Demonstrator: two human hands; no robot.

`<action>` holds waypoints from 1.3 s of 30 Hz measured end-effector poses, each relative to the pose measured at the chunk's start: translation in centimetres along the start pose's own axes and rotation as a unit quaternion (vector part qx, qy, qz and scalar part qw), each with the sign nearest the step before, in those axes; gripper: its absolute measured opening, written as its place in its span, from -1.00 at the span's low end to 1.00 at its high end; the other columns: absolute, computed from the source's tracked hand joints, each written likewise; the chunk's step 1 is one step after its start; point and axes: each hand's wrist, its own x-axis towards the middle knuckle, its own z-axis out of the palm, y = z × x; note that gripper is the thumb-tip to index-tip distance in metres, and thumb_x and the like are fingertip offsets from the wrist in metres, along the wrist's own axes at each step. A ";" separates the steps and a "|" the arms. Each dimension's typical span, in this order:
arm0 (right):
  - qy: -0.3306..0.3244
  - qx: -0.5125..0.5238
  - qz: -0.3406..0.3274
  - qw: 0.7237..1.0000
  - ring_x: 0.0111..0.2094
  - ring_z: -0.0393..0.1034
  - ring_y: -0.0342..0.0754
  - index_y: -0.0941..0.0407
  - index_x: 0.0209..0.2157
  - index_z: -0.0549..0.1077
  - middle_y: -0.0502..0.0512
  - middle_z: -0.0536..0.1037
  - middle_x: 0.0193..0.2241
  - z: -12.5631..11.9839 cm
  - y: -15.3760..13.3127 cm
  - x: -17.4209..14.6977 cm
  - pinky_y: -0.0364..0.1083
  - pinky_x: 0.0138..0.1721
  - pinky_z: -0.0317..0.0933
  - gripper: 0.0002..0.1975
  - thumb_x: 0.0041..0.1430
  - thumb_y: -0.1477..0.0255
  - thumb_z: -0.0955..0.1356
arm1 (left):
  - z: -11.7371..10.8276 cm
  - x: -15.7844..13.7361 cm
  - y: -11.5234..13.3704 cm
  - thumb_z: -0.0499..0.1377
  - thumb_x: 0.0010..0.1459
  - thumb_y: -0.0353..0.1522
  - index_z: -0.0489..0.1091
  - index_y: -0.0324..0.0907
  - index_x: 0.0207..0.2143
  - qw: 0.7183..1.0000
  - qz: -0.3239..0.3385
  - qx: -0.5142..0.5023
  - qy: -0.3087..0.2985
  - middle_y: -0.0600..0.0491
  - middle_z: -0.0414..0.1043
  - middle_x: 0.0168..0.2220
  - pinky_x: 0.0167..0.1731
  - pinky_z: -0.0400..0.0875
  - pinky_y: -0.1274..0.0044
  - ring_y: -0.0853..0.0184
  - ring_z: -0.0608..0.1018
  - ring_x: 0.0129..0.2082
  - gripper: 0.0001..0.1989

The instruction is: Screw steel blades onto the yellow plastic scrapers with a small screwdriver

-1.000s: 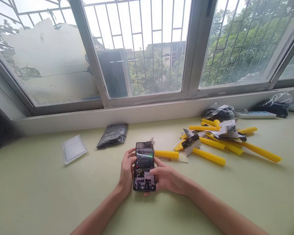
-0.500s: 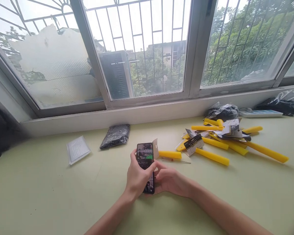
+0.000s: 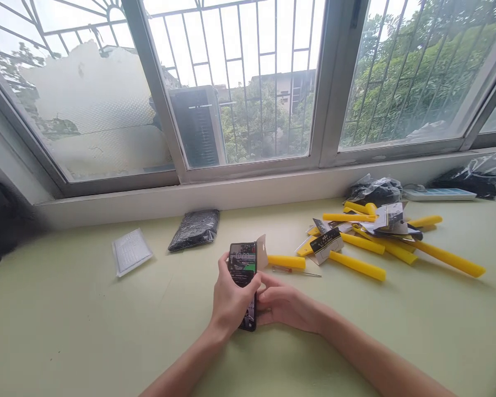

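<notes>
Near the middle of the pale green table (image 3: 107,331), one phone (image 3: 243,260) is tilting in the left hand (image 3: 230,295), which is grasping its sides, thumb crossing the screen. One right hand (image 3: 287,306) is curling at the phone's right edge; I cannot tell whether it is gripping. Just right, one card (image 3: 262,252), one yellow handle (image 3: 288,262) and one screwdriver (image 3: 287,270) are lying. Beyond, at least six yellow handles (image 3: 357,266) are overlapping. Two packets, one white packet (image 3: 132,252) and one black packet (image 3: 194,230), are lying leftward.
</notes>
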 end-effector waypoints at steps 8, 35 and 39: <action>0.003 -0.004 0.000 1.000 -0.14 0.52 0.00 0.02 0.08 0.37 0.06 0.58 -0.23 0.2 0.0 0.0 0.11 0.05 0.29 -0.50 0.08 0.47 0.43 | 0.0 0.0 -0.2 0.32 0.04 -0.18 0.14 -0.08 0.19 1.000 0.007 -0.010 0.000 -0.01 0.53 -0.10 -0.21 0.44 0.45 0.21 0.60 -0.21 -0.30; -0.008 0.009 -0.004 1.000 -0.23 0.52 -0.05 0.06 -0.02 0.39 0.05 0.55 -0.29 -0.3 0.0 0.0 0.10 0.02 0.28 -0.65 0.14 0.54 0.39 | -0.1 0.1 -0.3 0.32 0.05 -0.19 0.15 -0.08 0.18 1.000 0.005 -0.007 -0.011 0.02 0.55 -0.16 -0.22 0.43 0.47 0.26 0.60 -0.26 -0.32; -0.006 0.008 -0.004 1.000 -0.22 0.52 -0.03 0.06 -0.04 0.39 0.06 0.54 -0.28 -0.4 0.1 0.0 0.14 0.06 0.26 -0.68 0.16 0.54 0.38 | 0.0 0.1 -0.3 0.32 0.05 -0.19 0.16 -0.08 0.18 1.000 0.002 -0.002 -0.007 0.02 0.55 -0.15 -0.21 0.44 0.46 0.25 0.61 -0.25 -0.32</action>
